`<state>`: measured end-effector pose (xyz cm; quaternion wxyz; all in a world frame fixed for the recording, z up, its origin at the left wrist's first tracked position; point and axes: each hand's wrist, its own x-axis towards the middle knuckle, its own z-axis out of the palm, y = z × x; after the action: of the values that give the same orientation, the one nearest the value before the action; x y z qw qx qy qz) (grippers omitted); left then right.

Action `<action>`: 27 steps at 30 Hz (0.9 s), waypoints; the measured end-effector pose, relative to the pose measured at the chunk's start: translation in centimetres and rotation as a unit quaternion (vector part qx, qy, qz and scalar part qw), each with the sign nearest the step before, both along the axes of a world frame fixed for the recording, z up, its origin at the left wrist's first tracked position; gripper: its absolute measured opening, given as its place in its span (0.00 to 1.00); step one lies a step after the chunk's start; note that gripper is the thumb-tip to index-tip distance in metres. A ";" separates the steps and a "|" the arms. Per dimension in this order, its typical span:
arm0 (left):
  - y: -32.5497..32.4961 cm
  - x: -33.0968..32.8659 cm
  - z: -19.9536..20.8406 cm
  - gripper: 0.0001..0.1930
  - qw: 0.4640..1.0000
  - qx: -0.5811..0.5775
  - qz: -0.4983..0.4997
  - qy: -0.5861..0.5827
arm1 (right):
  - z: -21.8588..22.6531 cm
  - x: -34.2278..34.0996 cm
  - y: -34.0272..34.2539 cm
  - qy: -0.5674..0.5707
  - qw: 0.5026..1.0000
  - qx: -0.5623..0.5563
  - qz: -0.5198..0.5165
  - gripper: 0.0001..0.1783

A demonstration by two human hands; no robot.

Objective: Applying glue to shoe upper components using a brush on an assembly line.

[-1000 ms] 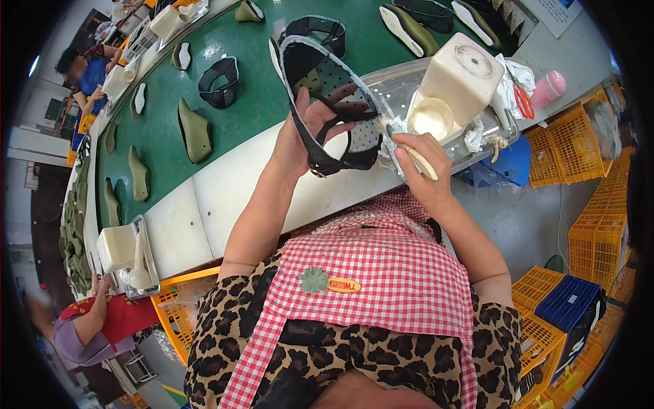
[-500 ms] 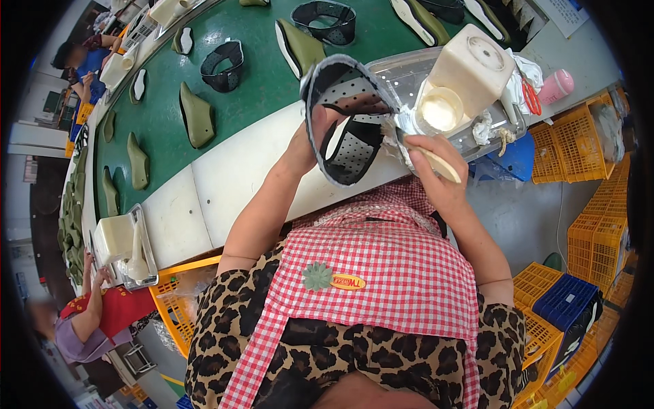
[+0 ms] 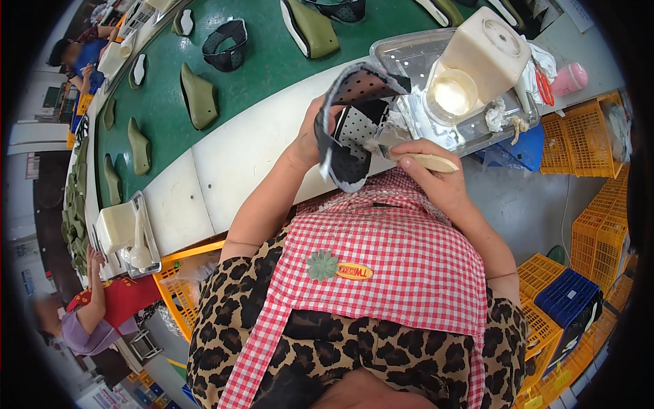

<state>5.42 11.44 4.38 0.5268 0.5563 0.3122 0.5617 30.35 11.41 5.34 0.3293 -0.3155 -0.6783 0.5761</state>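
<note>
My left hand (image 3: 315, 133) is wrapped round a black perforated shoe upper (image 3: 357, 119), a ring-shaped piece with a pale grey edge, held up over the white table border. A brush (image 3: 428, 162) with a light wooden handle is gripped in my right hand (image 3: 436, 178). Its bristles, coated in white, touch or nearly touch the upper's right-hand edge. Just beyond, a cream-coloured glue container (image 3: 484, 54) with a round cup (image 3: 452, 95) of white liquid stands in a clear tray (image 3: 402, 54) smeared with white residue.
The green conveyor (image 3: 259, 95) carries olive shoe lasts (image 3: 199, 95) and another black upper (image 3: 225, 44). Right of the tray lie red-handled scissors (image 3: 543, 85) and a pink bottle (image 3: 571, 78). Yellow crates (image 3: 579, 140) stand at right. Two people (image 3: 92, 310) work at left.
The upper has turned and tilted in my left hand. My right hand has moved the brush left and slightly down, toward the upper. Lasts and uppers on the conveyor have shifted.
</note>
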 end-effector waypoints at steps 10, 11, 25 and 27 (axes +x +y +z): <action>0.8 -0.5 1.2 0.29 0.927 0.236 0.162 0.242 | 3.4 1.3 -0.5 0.043 0.983 -0.131 0.123 0.10; 1.0 -0.5 1.2 0.29 0.927 0.236 0.160 0.242 | 3.7 1.4 -0.4 0.043 0.983 -0.131 0.121 0.10; -1.4 1.0 2.8 0.65 0.998 -0.031 0.041 -0.027 | 0.5 0.6 1.3 -0.010 1.000 -0.003 0.004 0.11; -1.7 1.1 2.9 0.66 0.995 -0.011 0.056 0.084 | 0.5 1.1 1.7 -0.025 1.000 -0.005 -0.012 0.12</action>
<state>6.51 9.76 7.28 0.4723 0.5775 0.3921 0.5382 31.41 13.10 5.88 0.3170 -0.3397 -0.6797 0.5676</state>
